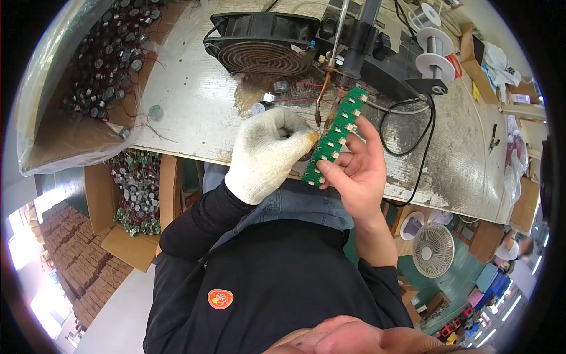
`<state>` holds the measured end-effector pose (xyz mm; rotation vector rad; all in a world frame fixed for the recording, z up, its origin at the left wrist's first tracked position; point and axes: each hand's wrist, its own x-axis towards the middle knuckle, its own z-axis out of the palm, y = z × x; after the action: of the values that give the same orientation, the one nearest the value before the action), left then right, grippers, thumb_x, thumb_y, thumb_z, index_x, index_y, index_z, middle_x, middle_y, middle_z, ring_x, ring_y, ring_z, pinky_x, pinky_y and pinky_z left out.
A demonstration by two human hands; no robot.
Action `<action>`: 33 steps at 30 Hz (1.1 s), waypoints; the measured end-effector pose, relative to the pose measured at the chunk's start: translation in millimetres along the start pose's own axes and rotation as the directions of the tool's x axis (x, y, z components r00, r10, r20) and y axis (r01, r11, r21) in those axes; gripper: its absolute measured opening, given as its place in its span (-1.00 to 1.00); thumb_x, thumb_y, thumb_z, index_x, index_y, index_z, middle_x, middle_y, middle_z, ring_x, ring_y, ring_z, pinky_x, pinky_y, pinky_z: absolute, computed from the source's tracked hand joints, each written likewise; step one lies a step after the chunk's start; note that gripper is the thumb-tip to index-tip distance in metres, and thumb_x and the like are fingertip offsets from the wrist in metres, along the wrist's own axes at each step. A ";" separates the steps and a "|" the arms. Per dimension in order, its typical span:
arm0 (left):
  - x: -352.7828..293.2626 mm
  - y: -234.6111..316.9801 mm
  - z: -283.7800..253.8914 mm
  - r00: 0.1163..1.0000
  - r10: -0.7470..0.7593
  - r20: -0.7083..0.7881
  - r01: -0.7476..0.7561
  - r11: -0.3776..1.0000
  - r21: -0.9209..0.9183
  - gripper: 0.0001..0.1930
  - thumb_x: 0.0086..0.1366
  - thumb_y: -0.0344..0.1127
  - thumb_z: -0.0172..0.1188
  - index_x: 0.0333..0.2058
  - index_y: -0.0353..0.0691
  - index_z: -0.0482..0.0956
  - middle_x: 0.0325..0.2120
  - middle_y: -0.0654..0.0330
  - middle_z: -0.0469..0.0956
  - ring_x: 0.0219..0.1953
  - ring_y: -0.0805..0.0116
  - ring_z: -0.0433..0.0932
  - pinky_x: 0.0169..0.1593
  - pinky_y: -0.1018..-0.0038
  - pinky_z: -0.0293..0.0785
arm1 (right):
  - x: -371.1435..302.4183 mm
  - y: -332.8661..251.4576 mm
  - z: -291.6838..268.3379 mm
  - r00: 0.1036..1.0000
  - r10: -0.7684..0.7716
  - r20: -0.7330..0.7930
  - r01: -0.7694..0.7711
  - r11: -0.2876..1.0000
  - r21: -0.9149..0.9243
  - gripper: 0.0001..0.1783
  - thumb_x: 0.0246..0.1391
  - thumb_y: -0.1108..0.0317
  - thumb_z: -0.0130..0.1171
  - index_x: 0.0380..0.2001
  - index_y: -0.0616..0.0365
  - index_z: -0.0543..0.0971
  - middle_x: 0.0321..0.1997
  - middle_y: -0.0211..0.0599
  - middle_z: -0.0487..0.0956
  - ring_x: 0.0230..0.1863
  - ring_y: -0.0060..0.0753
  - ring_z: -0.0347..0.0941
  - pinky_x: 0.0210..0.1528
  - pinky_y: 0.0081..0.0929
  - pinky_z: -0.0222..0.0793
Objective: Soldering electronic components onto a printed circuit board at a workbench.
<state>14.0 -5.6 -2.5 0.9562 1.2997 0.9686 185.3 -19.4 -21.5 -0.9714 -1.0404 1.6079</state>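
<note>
My right hand [362, 171], bare, grips a long green circuit board [336, 138] by its lower part, thumb on the face and fingers behind. Small white connectors run along the strip, which is tilted with its far end to the right. A white knit glove covers my left hand [268, 150]; its thumb and fingertips are pinched together at the board's left edge, and what they hold is hidden. Just above the fingertips points the thin tip of a soldering iron [321, 109], fixed on a stand. Small round silver parts [268, 98] with red wires lie beyond the glove.
A black fan [265, 44] stands behind my hands. Solder wire spools [435, 53] and a looping black cable [430, 130] are to the right. At left, a plastic-lined box [100, 76] holds many round parts; a carton [100, 194] sits below the table edge. Pliers [494, 138] lie far right.
</note>
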 end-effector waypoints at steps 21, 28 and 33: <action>-2.4 -10.0 0.4 0.999 -0.043 -0.025 0.043 0.999 -0.020 -0.83 0.14 -0.39 0.24 -0.42 -0.44 0.54 -0.57 0.22 0.55 -0.50 0.59 0.49 -0.44 0.62 0.42 | -4.7 2.2 1.3 0.997 0.076 -0.017 -0.076 0.997 0.004 -0.13 -0.07 0.75 0.15 0.28 0.20 -0.02 -0.10 -0.07 0.44 -0.50 -0.57 0.51 -0.61 -0.72 0.43; -3.5 -5.3 1.1 0.998 -0.061 0.002 0.061 0.997 -0.048 -0.85 0.19 -0.40 0.18 -0.35 -0.39 0.55 -0.49 0.24 0.56 -0.46 0.58 0.49 -0.38 0.64 0.42 | -3.9 0.7 3.9 0.998 0.062 -0.028 -0.062 0.998 0.006 -0.13 -0.05 0.74 0.14 0.28 0.19 -0.03 -0.11 -0.07 0.44 -0.47 -0.55 0.52 -0.59 -0.71 0.46; -0.2 -2.7 1.2 0.999 -0.021 -0.024 0.021 1.000 -0.004 -0.82 0.15 -0.39 0.23 -0.37 -0.44 0.56 -0.53 0.20 0.56 -0.47 0.59 0.49 -0.39 0.62 0.43 | -2.4 -0.7 4.2 0.998 0.050 -0.034 -0.050 0.999 0.002 -0.13 -0.05 0.73 0.14 0.28 0.19 -0.04 -0.11 -0.08 0.44 -0.45 -0.55 0.52 -0.58 -0.70 0.47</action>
<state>15.3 -6.6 -4.9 0.9286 1.3256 0.9688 182.2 -22.3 -19.2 -1.0275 -0.9994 1.6269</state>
